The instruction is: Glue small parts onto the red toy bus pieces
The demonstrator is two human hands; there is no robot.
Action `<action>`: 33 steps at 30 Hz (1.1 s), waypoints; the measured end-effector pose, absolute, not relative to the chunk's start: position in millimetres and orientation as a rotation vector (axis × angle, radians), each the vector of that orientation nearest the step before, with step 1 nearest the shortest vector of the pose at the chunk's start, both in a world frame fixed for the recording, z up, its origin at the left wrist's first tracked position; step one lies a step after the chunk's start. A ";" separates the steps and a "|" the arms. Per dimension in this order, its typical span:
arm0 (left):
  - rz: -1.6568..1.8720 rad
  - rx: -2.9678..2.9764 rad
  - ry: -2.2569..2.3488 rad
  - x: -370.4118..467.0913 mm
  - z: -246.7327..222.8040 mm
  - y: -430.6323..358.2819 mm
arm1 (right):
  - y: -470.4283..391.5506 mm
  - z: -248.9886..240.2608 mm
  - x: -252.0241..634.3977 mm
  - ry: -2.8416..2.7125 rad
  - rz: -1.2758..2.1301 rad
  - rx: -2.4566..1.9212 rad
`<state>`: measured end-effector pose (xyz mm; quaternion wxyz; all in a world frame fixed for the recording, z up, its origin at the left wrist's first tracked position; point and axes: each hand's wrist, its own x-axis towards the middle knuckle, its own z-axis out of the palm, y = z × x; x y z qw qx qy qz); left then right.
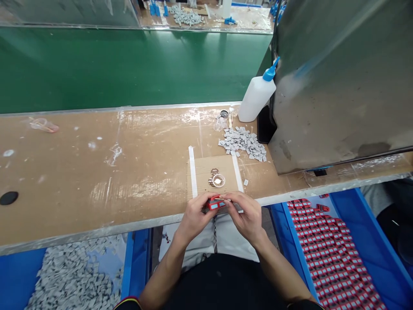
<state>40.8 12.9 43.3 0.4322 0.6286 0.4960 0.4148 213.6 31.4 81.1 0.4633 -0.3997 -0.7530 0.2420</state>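
My left hand (195, 215) is closed on a small red toy car body (214, 203) with pale blue window areas, held at the table's front edge. In my right hand (245, 213) a thin pale stick (222, 199) is pinched, its tip at the red piece's upper side. The right fingertips also come close to the piece; whether they touch it I cannot tell. Just beyond both hands, a small clear round cup (219, 181) stands on a cardboard mat (206, 165) edged with white tape. Small shiny coppery parts (211, 181) lie against the cup.
A pile of small grey parts (245, 143) lies beyond the mat, near a white bottle with a blue nozzle (257, 98). A large metal box (342, 86) stands right. Blue bins hold red car bodies (332, 254) and grey parts (74, 275). A green belt (129, 69) runs behind.
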 end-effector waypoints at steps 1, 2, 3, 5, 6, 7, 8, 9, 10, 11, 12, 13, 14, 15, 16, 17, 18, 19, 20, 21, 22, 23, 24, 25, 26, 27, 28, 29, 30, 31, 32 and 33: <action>1.037 1.572 1.239 40.8 43.0 12.9 | 31.9 81.0 213.2 -1.854 0.590 -0.979; 1.039 1.573 1.240 40.8 42.5 12.9 | 32.5 80.8 213.3 -1.862 0.580 -0.978; 1.040 1.569 1.238 40.8 41.9 12.9 | 33.0 80.6 213.8 -1.873 0.565 -0.981; 1.033 1.551 1.230 40.8 40.5 12.7 | 33.8 80.5 215.7 -1.896 0.526 -0.995; 1.028 1.541 1.227 40.8 39.8 12.5 | 34.0 80.6 216.7 -1.905 0.509 -1.004; 1.025 1.532 1.227 40.9 39.2 12.4 | 34.1 80.8 217.5 -1.908 0.502 -1.012; 1.023 1.526 1.228 40.9 38.9 12.3 | 34.0 81.0 217.8 -1.907 0.508 -1.014; 1.023 1.524 1.231 41.0 39.0 12.2 | 33.8 81.3 217.7 -1.902 0.526 -1.008; 1.023 1.526 1.235 41.1 39.4 12.2 | 33.5 81.4 217.1 -1.893 0.555 -0.996; 1.021 1.530 1.239 41.1 40.1 12.3 | 33.1 81.6 216.4 -1.881 0.588 -0.983; 1.016 1.533 1.240 41.1 41.0 12.5 | 32.8 81.6 215.6 -1.865 0.619 -0.975; 1.012 1.533 1.238 41.1 42.1 12.7 | 32.6 81.6 215.2 -1.845 0.648 -0.974; 1.008 1.530 1.235 41.1 43.1 12.9 | 32.7 81.5 215.3 -1.821 0.673 -0.980; 1.006 1.521 1.232 41.1 44.1 13.1 | 33.4 81.3 216.0 -1.791 0.689 -0.995; 1.003 1.510 1.231 41.1 44.8 13.3 | 34.7 81.0 217.2 -1.755 0.697 -1.013; 1.002 1.498 1.232 41.0 45.3 13.4 | 36.7 80.5 218.9 -1.711 0.695 -1.035; 0.998 1.486 1.236 41.0 45.5 13.4 | 39.5 79.7 220.6 -1.664 0.683 -1.056; 0.992 1.475 1.240 40.9 45.5 13.3 | 43.0 78.5 222.1 -1.618 0.662 -1.076; 0.986 1.465 1.244 40.8 45.3 13.1 | 46.8 76.8 222.9 -1.580 0.634 -1.092; 0.982 1.456 1.247 40.7 45.0 12.8 | 50.6 74.6 223.0 -1.558 0.608 -1.104; 0.979 1.448 1.249 40.6 44.8 12.5 | 54.2 71.9 222.1 -1.557 0.590 -1.112; 0.977 1.442 1.251 40.4 44.7 12.2 | 57.1 68.8 220.4 -1.573 0.579 -1.120; 0.977 1.438 1.253 40.1 44.7 12.0 | 59.3 65.4 218.1 -1.601 0.576 -1.127; 0.977 1.439 1.255 39.9 45.0 11.8 | 60.7 62.1 215.7 -1.636 0.582 -1.134; 0.977 1.441 1.256 39.6 45.4 11.8 | 61.5 59.2 213.8 -1.677 0.595 -1.138; 0.976 1.445 1.257 39.2 45.9 12.0 | 62.3 56.7 212.7 -1.723 0.613 -1.138; 0.978 1.449 1.256 38.9 46.4 12.3 | 63.5 55.1 213.0 -1.769 0.625 -1.133; 0.982 1.450 1.253 38.5 46.9 12.6 | 65.7 54.3 214.8 -1.807 0.625 -1.130; 0.985 1.448 1.247 38.2 47.2 13.0 | 69.4 54.3 218.2 -1.831 0.610 -1.137; 0.989 1.441 1.241 37.8 47.4 13.3 | 74.9 54.9 222.9 -1.838 0.580 -1.161; 0.993 1.430 1.234 37.4 47.6 13.7 | 82.2 55.9 228.4 -1.831 0.542 -1.203; 0.996 1.415 1.225 37.1 47.7 14.1 | 91.2 57.0 234.2 -1.821 0.507 -1.257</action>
